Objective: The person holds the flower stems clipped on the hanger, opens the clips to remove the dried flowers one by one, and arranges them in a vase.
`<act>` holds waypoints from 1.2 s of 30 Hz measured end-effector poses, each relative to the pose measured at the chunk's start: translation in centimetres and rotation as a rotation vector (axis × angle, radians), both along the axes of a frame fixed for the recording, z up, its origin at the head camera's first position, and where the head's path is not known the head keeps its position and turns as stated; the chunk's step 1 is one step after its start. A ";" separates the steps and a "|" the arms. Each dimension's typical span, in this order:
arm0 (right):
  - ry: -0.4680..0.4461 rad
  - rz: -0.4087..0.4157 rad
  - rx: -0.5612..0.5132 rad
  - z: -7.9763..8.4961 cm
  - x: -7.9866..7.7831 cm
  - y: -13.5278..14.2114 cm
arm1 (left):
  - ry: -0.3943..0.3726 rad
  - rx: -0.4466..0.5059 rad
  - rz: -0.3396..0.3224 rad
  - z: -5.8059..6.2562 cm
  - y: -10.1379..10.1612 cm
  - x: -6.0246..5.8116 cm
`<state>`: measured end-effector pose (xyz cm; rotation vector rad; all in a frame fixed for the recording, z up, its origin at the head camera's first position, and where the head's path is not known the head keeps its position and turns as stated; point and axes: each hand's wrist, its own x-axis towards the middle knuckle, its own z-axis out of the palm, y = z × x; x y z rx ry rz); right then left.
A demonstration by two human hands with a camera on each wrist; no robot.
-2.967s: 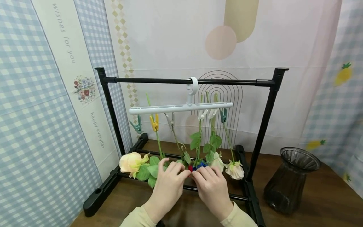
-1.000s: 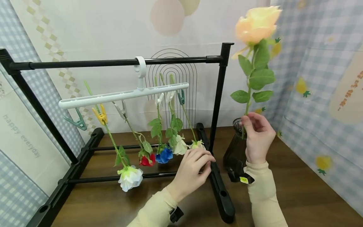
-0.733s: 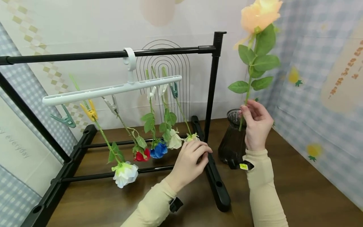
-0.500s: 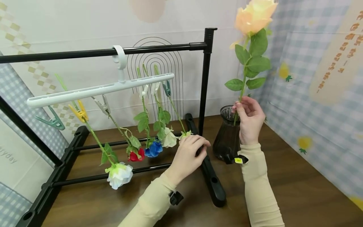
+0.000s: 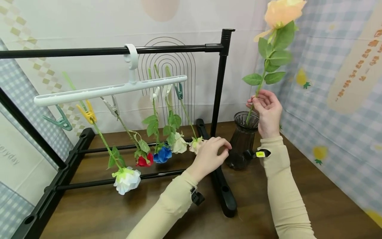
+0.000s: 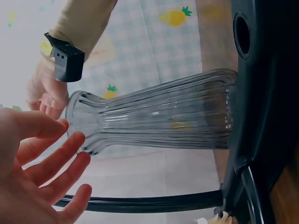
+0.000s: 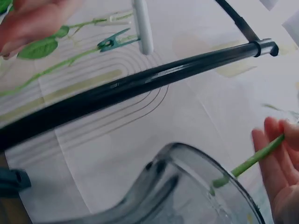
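Note:
In the head view my right hand [image 5: 268, 113] pinches the stem of a peach artificial rose [image 5: 283, 15], held upright with green leaves below the bloom. The stem's lower end is inside the mouth of a dark, ribbed glass vase [image 5: 241, 142]. From the right wrist, the green stem [image 7: 254, 160] runs from the fingers past the glass rim. My left hand [image 5: 211, 154] is beside the vase, holding nothing, its fingers loosely bent. In the left wrist view those fingers [image 6: 60, 163] spread close to the vase's flared rim.
A black rack [image 5: 219, 96] stands left of the vase. From its bar hangs a pale hanger [image 5: 110, 91] with clips holding upside-down flowers: a white one [image 5: 126, 181], a red rose [image 5: 145, 160], a blue rose [image 5: 162, 154] and cream ones [image 5: 179, 143]. One teal clip [image 5: 61, 121] holds nothing.
Three seconds ago both hands were together at the rack, where the peach rose was. The right hand has since carried it to the vase and its stem end has entered the mouth. The left hand moved right.

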<state>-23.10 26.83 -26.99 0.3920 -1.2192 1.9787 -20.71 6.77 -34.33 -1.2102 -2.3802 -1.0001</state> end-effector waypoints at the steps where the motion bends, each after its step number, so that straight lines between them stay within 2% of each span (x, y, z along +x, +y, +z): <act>1: -0.009 0.006 0.007 0.1 0.0 0.2 | -0.022 -0.005 0.002 0.0 0.2 -0.1; 6: -0.093 0.052 0.094 0.2 0.4 0.7 | -0.086 -0.040 0.015 -0.1 0.9 -0.6; 9: -0.137 0.104 0.152 0.4 0.6 1.0 | -0.097 -0.054 0.018 -0.2 1.1 -0.8; 15: -0.194 0.113 0.296 0.8 0.5 1.7 | -0.118 -0.070 0.038 -0.5 1.5 -1.2; 18: -0.268 0.038 0.384 1.0 0.5 2.1 | -0.143 -0.089 0.047 -0.5 1.8 -1.4; 23: -0.427 -0.146 0.603 1.4 0.5 2.3 | -0.195 -0.104 0.077 -0.3 2.3 -1.7; 28: -0.488 -0.178 0.737 1.6 0.6 2.3 | -0.275 -0.070 0.124 0.0 3.2 -2.0; 36: -0.506 -0.254 0.901 1.4 0.8 2.0 | -0.481 0.046 0.121 -0.1 5.4 -2.1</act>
